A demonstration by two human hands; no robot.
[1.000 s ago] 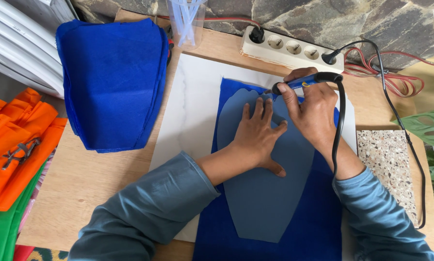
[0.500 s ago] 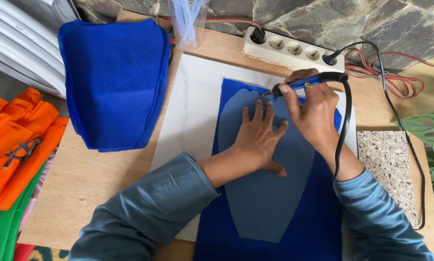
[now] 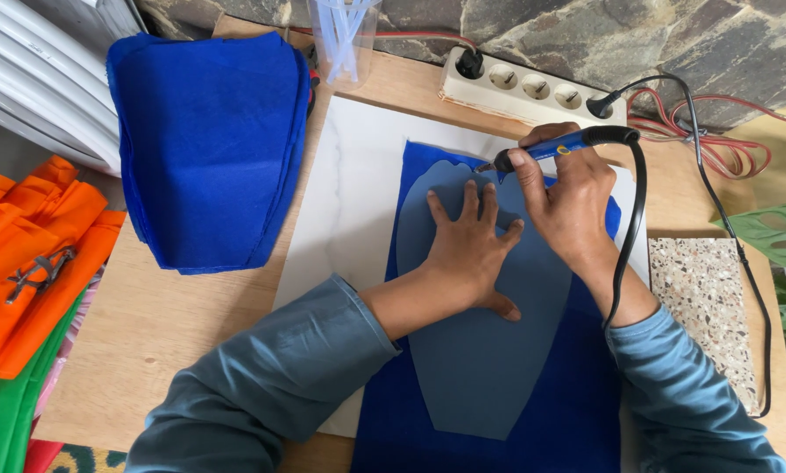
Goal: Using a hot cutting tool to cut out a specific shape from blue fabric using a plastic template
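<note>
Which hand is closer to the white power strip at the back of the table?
The right hand, holding the blue corded tool, sits just below the power strip. The left hand lies flat on the grey template, farther away.

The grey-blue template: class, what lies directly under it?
Under the template lies blue fabric, itself on a white board. The left hand presses it flat; the fabric beneath is hidden.

Craft workshop: stacked blue fabric point(image 3: 209, 149), power strip point(image 3: 533, 88), wooden workbench point(image 3: 174, 324).
</note>
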